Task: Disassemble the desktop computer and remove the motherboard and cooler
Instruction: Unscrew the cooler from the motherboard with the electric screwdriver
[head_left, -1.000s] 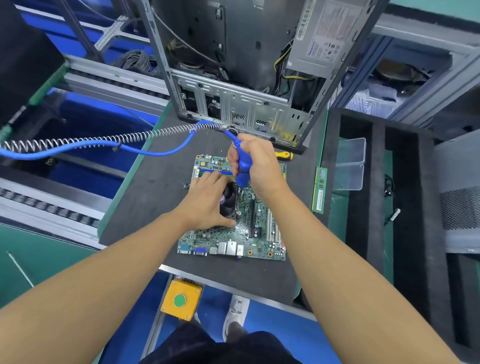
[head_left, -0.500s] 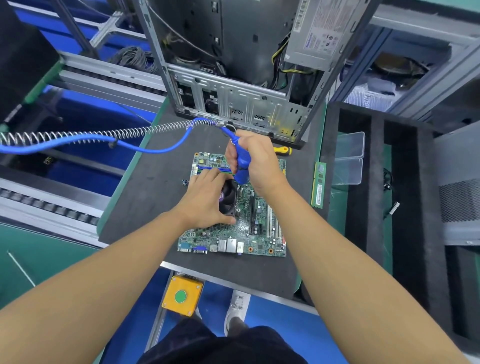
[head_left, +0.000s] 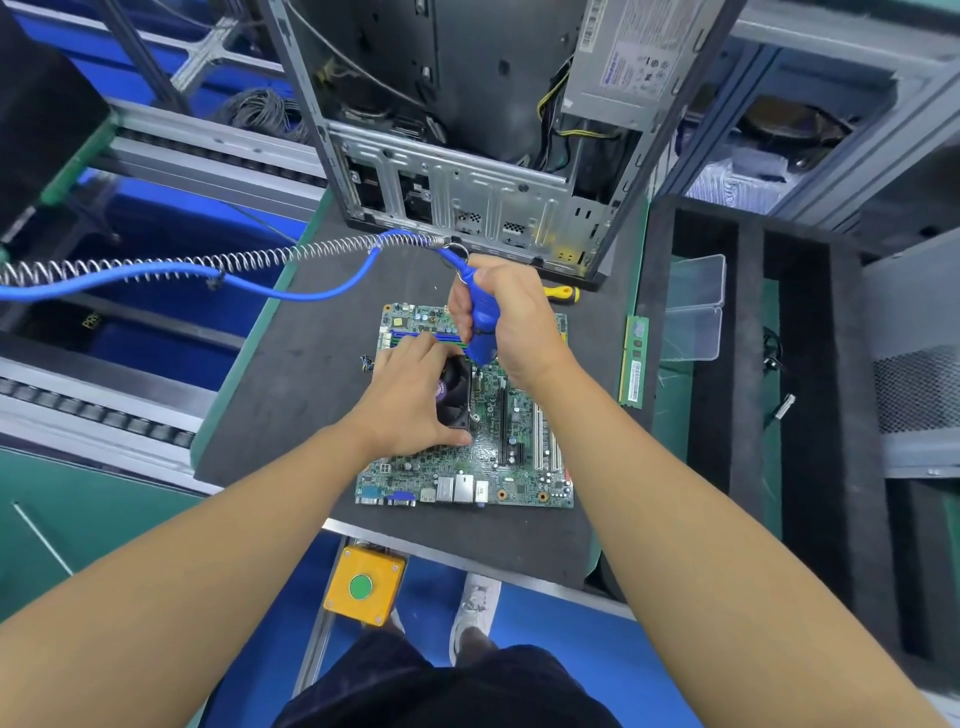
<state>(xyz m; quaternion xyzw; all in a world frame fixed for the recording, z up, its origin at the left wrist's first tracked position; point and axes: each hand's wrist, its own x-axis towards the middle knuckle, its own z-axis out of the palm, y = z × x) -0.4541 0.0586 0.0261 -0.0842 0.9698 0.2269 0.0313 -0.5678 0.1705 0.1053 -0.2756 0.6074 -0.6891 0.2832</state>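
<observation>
The motherboard (head_left: 464, 452) lies flat on the dark mat of the desk (head_left: 291, 395), already out of the computer case (head_left: 467, 156), which stands open just behind it. One cooler (head_left: 456, 395), a black fan block, sits on the board's left-centre. The left hand (head_left: 410, 410) is spread over the cooler with fingers curled round its edges, steadying it. The right hand (head_left: 511, 317) is closed round a blue powered screwdriver (head_left: 480, 332), held upright with its tip down at the cooler's far right corner, where I judge a mounting screw sits; the screw itself is too small to make out.

The board should be light and stiff but fragile: thin, studded with sockets and fine parts, so it is best lifted by its bare edges, not by the slots or rear ports. The cooler is likely the heaviest piece on it, rigid, and safest gripped by its frame sides, clear of the fan blades; it may stick to the chip beneath.

Counted: one motherboard, one cooler, one case with one power supply (head_left: 628, 57) inside. One blue hose (head_left: 156, 273) and one coiled spring line (head_left: 208, 260) run off left from the driver. One yellow-handled screwdriver (head_left: 561, 294) lies by the case foot, one loose memory stick (head_left: 635, 364) rests right of the board, near a clear plastic box (head_left: 696, 306) with its lid open. One yellow button box (head_left: 365, 587) hangs below the desk's front edge
</observation>
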